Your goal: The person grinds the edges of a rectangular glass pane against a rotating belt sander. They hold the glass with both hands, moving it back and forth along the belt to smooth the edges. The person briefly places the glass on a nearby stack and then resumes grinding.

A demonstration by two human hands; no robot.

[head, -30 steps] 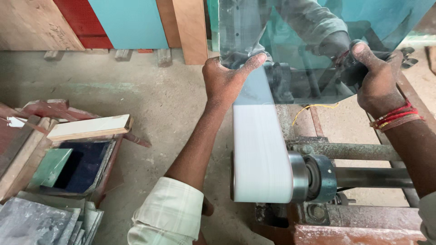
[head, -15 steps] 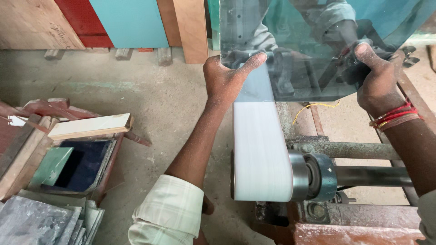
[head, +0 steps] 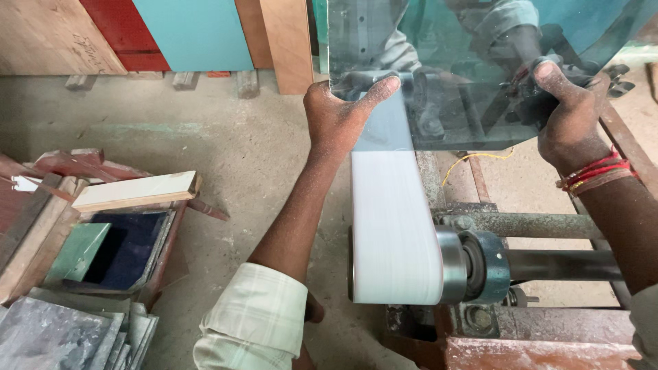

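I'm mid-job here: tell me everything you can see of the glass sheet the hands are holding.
The glass sheet is a flat, greenish-tinted pane, clear and reflective, mirroring a person and the machine. It is held roughly upright above the white belt, lower edge near it; contact there cannot be told. The left hand grips its lower left corner, the right hand its lower right edge. Its top runs out of view. No cracks show.

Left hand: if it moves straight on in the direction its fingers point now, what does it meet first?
The left hand already grips the glass sheet at its lower left corner, fingers pointing up and right. Straight on, it would only slide along the glass; nothing else shows there, though depth is unclear.
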